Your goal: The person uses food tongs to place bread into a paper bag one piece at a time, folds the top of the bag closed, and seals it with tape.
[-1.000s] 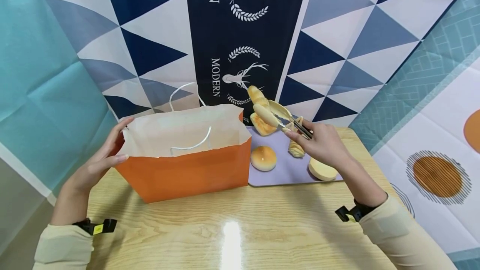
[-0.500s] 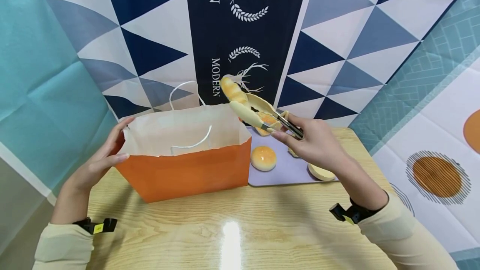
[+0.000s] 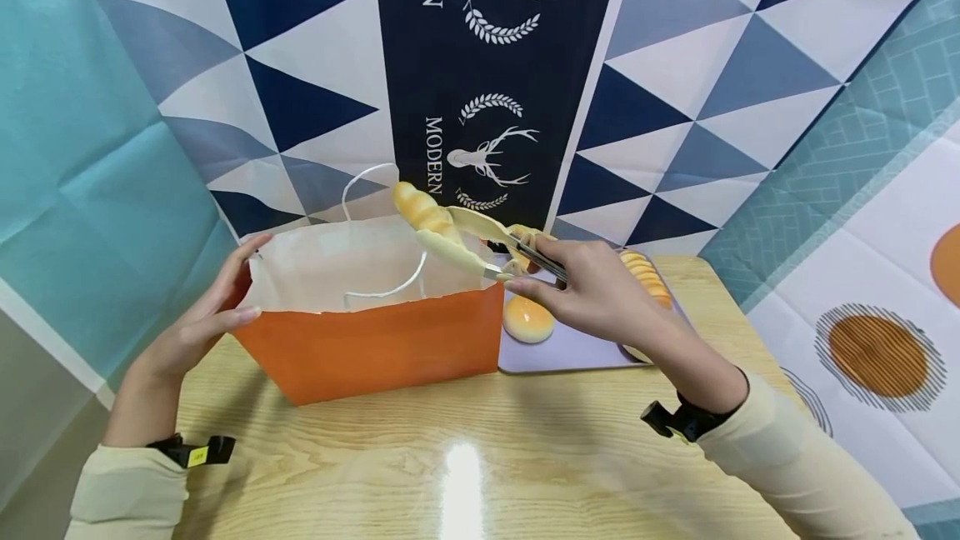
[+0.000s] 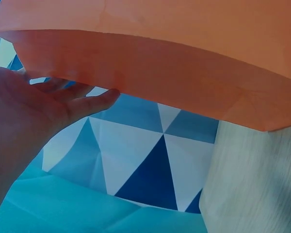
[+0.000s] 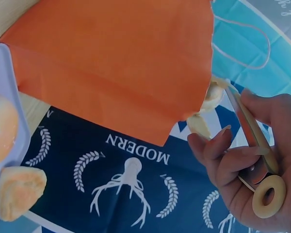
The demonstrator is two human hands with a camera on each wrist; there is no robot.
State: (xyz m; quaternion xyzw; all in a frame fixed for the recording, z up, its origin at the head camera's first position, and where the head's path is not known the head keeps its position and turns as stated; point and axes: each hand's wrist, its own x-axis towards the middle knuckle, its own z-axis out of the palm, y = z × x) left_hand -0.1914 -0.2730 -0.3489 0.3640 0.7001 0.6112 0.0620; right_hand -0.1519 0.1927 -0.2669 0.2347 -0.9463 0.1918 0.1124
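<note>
An orange paper bag (image 3: 375, 357) with a white inside stands upright on the table, its mouth facing up. My left hand (image 3: 197, 311) holds the bag's left end, thumb at the front corner and fingers at the back one; in the left wrist view its fingers (image 4: 94, 99) lie along the orange side. My right hand (image 3: 592, 282) grips cream-tipped metal tongs (image 3: 536, 258). Between the tong tips is a long, ridged bread roll (image 3: 423, 211), over the right part of the bag's mouth. In the right wrist view the bag's rim partly hides the roll.
A lilac tray (image 3: 558, 352) lies right of the bag. It carries a round bun (image 3: 528, 319), a scored loaf (image 3: 647, 277) and other breads partly covered by my right hand. White cord handles (image 3: 390, 290) rise from the bag. Patterned cloth hangs behind the table (image 3: 420, 457).
My right hand has carried the bread roll in the tongs leftward, from above the tray to over the bag's mouth. My left hand has stayed at the bag's left end.
</note>
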